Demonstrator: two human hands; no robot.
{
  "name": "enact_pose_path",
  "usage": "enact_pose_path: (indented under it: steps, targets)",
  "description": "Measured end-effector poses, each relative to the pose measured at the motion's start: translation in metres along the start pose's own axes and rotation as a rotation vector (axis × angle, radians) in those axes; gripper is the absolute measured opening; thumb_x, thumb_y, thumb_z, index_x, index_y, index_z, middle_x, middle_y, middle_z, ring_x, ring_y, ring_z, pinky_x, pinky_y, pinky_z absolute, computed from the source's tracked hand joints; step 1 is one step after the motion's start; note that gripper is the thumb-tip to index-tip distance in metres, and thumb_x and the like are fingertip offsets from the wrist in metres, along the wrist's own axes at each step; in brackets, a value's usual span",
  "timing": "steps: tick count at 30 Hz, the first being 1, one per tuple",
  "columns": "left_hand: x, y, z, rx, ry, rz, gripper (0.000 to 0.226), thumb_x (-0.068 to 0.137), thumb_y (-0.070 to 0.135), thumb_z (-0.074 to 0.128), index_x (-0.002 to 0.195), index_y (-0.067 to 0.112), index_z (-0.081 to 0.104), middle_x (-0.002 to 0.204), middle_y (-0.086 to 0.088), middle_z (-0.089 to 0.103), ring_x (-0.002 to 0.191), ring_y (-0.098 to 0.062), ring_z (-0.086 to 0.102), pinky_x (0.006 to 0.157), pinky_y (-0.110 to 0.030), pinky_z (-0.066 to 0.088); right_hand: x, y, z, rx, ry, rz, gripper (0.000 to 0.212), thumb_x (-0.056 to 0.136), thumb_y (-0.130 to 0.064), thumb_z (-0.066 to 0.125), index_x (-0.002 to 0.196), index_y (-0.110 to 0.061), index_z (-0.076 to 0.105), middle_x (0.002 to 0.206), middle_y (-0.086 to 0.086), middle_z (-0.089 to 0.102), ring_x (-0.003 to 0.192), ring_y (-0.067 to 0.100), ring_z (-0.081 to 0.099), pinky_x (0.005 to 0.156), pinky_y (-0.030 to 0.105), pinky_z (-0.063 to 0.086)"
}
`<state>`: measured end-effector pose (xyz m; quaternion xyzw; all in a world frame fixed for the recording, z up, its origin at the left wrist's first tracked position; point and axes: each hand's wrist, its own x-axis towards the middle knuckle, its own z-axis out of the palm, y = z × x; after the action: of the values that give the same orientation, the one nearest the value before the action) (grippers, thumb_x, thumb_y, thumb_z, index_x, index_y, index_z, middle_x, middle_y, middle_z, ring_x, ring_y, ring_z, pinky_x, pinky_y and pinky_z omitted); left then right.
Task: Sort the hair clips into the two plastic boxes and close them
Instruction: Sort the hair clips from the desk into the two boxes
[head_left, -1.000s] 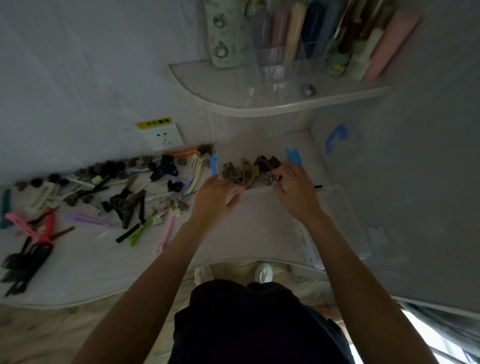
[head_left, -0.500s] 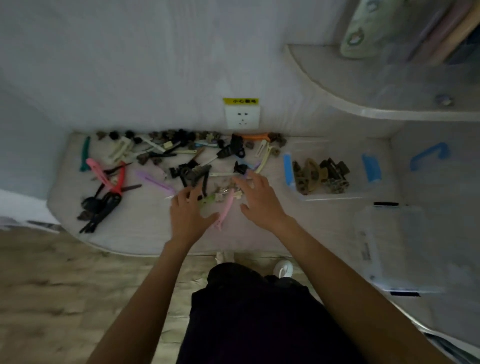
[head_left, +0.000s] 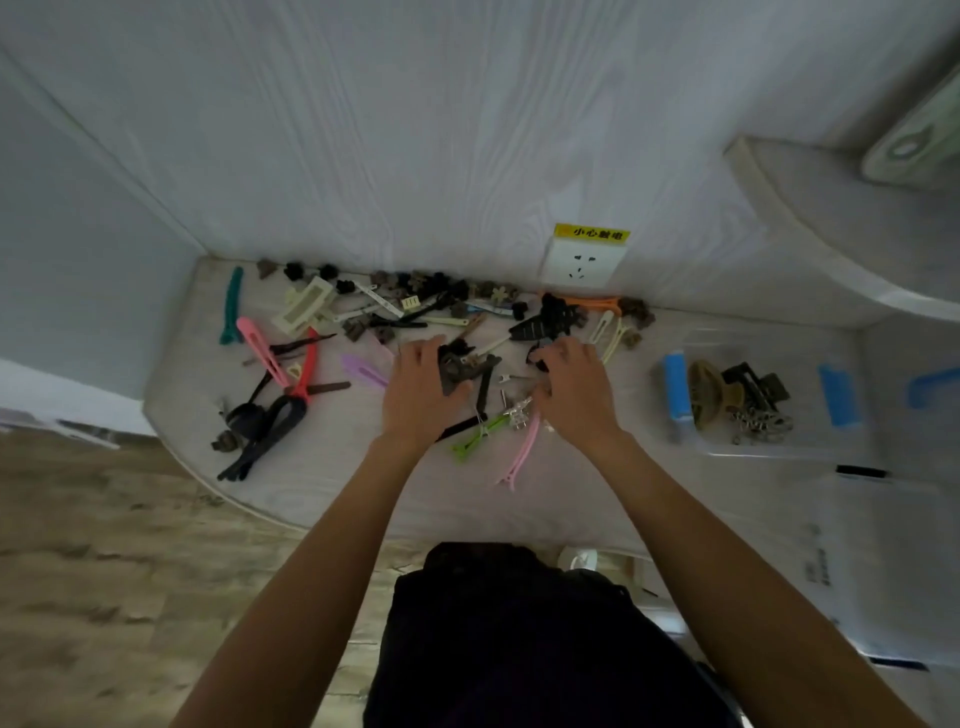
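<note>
Hair clips: the hair clips (head_left: 395, 332) are strewn along the desk's back edge and middle.
Hands: the left hand (head_left: 423, 392) curls onto a dark claw clip (head_left: 453, 366); the right hand (head_left: 571, 387) closes its fingertips on a small black clip (head_left: 540, 358).
Box: the open box (head_left: 769, 449) at the desk's right end holds a few brown clips.
Risk: tangled clips may drag neighbours off the front edge.
Change: half a second ago both hands hovered nearer; now they reach deeper.

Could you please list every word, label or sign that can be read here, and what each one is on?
"小心触电": black characters on the yellow sticker directly above the white wall socket.
Printed label on the side of the clear plastic box at the right: too blurred to read.
Nothing else legible.
</note>
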<state>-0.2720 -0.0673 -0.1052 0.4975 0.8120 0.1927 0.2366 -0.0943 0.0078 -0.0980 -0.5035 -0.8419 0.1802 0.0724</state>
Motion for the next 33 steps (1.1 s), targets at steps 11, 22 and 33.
enact_pose_path:
  steps: [11, 22, 33]
  targets:
    - [0.012, -0.017, -0.001, -0.052, 0.035, 0.151, 0.049, 0.081, 0.03, 0.067, 0.126, 0.017, 0.054, 0.135, -0.004, 0.046, 0.113, -0.023, 0.054, 0.087, -0.036, 0.05, 0.065, 0.01, -0.007, -0.359, -0.06, 0.124, 0.049, 0.083, -0.011, 0.059, 0.13, -0.013, 0.045, 0.128, 0.021, 0.046, 0.115, 0.04, 0.042, 0.099, 0.049, 0.032]
    - [-0.009, 0.036, -0.023, -0.858, 0.187, 0.062, 0.041, 0.08, -0.001, 0.066, 0.115, 0.011, 0.047, 0.111, 0.02, 0.053, 0.097, 0.0, 0.062, 0.085, -0.023, 0.054, -0.025, 0.017, -0.07, 0.855, 0.131, 0.456, 0.018, 0.08, -0.025, 0.071, 0.094, -0.015, 0.065, 0.092, 0.005, 0.068, 0.087, 0.021, 0.066, 0.08, 0.034, 0.057]
    - [-0.008, 0.208, 0.04, -0.596, -0.226, 0.619, 0.055, 0.078, 0.019, 0.074, 0.126, 0.012, 0.047, 0.118, -0.008, 0.057, 0.101, -0.016, 0.061, 0.082, -0.028, 0.055, -0.115, 0.134, -0.161, 0.549, 0.571, 0.651, 0.05, 0.073, -0.008, 0.077, 0.115, -0.003, 0.05, 0.097, 0.01, 0.059, 0.077, 0.006, 0.056, 0.061, 0.01, 0.041]
